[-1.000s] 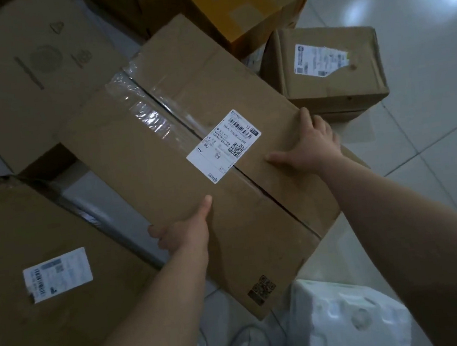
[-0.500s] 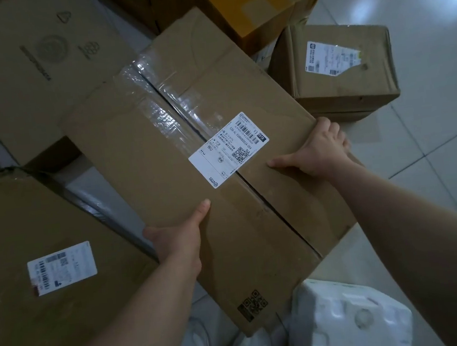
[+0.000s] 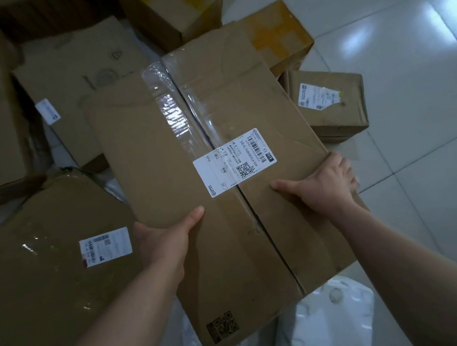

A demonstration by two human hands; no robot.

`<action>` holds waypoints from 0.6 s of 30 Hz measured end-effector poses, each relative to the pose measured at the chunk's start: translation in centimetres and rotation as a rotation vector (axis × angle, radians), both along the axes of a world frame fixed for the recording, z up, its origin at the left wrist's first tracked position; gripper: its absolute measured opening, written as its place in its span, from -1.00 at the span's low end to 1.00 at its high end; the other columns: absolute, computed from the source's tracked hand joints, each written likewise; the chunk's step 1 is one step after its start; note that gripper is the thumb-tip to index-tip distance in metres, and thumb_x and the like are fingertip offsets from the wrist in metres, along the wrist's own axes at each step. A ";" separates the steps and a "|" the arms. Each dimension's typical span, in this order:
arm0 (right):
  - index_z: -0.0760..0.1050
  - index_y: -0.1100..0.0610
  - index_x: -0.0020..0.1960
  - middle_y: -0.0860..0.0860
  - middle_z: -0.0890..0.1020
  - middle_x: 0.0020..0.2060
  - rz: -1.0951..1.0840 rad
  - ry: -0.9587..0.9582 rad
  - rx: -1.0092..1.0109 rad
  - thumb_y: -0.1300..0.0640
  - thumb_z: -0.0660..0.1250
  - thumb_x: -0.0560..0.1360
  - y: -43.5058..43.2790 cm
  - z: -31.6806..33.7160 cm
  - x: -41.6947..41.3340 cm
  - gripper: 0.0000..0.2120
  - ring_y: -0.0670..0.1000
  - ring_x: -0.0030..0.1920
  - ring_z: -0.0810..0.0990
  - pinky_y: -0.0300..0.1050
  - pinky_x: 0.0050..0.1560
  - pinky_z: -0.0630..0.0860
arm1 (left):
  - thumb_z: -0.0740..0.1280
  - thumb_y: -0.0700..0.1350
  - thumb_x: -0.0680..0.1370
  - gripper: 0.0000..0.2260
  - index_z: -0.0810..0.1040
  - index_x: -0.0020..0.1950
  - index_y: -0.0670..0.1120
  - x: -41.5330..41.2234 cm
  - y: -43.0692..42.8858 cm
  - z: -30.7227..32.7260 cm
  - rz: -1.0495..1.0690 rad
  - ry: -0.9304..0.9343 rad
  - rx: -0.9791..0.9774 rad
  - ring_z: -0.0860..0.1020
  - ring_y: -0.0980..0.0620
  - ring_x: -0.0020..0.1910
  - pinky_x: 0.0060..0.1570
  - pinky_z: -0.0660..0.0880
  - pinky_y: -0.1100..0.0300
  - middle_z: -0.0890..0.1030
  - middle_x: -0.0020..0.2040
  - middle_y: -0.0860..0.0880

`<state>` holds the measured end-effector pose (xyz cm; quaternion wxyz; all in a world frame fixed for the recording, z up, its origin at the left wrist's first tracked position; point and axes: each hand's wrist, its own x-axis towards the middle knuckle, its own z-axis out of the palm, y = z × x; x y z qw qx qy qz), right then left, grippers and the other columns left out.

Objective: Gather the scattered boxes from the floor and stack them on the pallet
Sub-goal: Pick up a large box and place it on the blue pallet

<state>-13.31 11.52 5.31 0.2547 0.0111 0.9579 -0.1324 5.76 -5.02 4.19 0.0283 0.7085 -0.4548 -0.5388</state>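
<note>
Raised since before, flat taped cardboard box (image 3: 222, 179); left hand (image 3: 162, 243) and right hand (image 3: 326, 185) grip its edges.

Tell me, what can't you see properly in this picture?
All in the head view:
- Pallet: not in view.
- Big box's underside and floor beneath: hidden by the box.
- Fingers of left hand and right hand: wrapped round its edges.
- Label small print: too tiny.
- Yellow-taped box: partly covered.
</note>
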 end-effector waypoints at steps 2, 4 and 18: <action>0.06 0.18 0.45 0.14 0.22 0.38 0.042 0.016 0.003 -0.42 0.51 0.05 -1.0 2.9 0.5 0.23 0.21 0.43 0.14 0.19 0.48 0.05 | 0.65 0.04 0.16 -0.05 0.19 0.40 -0.03 1.1 -0.4 2.3 0.032 0.021 0.004 0.46 -0.10 0.25 0.17 0.38 0.11 0.46 0.32 -0.03; 0.06 0.18 0.45 0.14 0.23 0.37 0.090 0.039 -0.003 -0.42 0.51 0.06 -2.3 5.8 1.0 0.22 0.20 0.43 0.14 0.18 0.48 0.04 | 0.65 0.04 0.15 -0.01 0.17 0.43 -0.04 2.2 -0.7 4.8 0.085 0.053 0.009 0.46 -0.09 0.25 0.17 0.38 0.11 0.46 0.33 -0.03; -0.04 0.21 0.51 0.18 0.16 0.45 0.306 0.055 -0.041 -0.46 0.48 0.06 -11.8 24.8 12.0 0.32 0.22 0.47 0.11 0.17 0.49 0.03 | 0.66 -0.03 0.14 -0.14 0.30 0.32 -0.12 15.3 -6.1 25.3 0.289 0.112 -0.166 0.49 -0.13 0.21 0.09 0.39 0.06 0.51 0.27 -0.11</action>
